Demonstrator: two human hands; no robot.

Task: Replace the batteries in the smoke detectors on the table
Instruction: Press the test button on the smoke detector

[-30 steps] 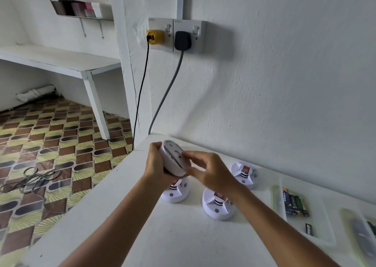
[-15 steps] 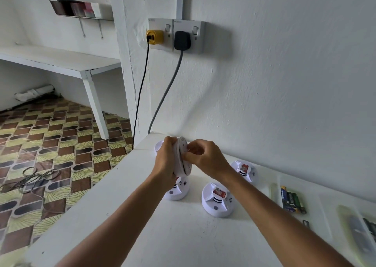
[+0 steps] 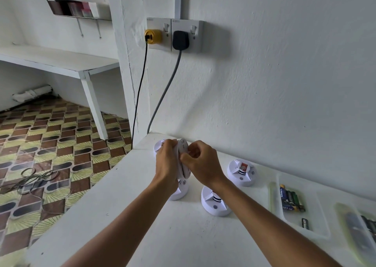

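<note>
One white smoke detector (image 3: 183, 157) held on edge above the table (image 3: 122, 205), L hand (image 3: 166, 165) wrapped round its back, R hand (image 3: 200, 165) fingers curled, pinching at its face. Three more detectors sit just below/right of it; battery tray (image 3: 305, 232) further right.

Wall sockets (image 3: 175, 35): yellow plug (image 3: 153, 36), black plug (image 3: 180, 40).
Floor (image 3: 50, 144): patterned tiles, tangled cable (image 3: 32, 180).
Shelf (image 3: 55, 58): white.
</note>
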